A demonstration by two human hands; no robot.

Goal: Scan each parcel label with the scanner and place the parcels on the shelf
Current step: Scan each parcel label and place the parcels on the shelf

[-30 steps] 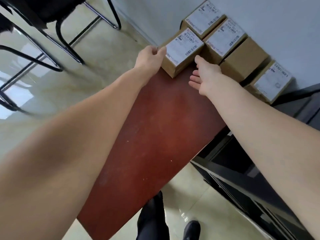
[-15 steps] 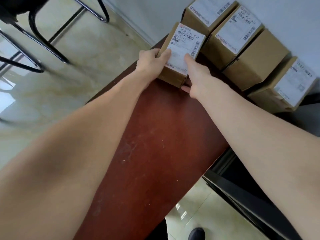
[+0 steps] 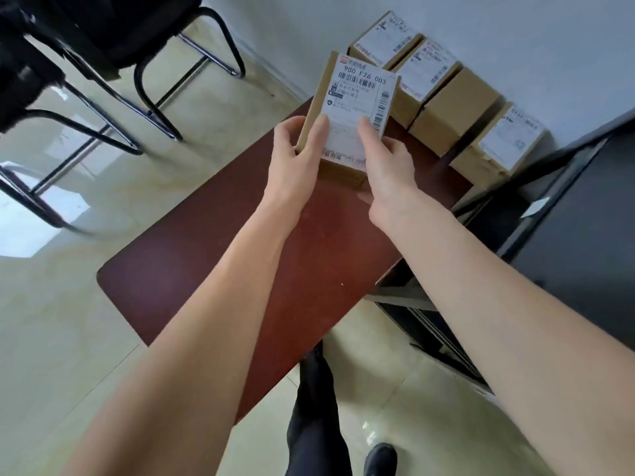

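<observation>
Cardboard parcel (image 3: 343, 132) gripped by left hand (image 3: 295, 163) and right hand (image 3: 388, 166), fingers behind hidden, label small print seemingly illegible

Brown cardboard parcel (image 3: 343, 111) with white, black-barcoded label (image 3: 357, 104); reddish-brown table (image 3: 261, 269); black chairs (image 3: 113, 46); glossy beige marbled floor (image 3: 68, 304).

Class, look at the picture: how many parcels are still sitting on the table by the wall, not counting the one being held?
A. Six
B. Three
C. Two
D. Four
D: four parcels sit in a row along the wall, while both hands, left hand and right hand, hold a fifth, the held parcel.
</observation>
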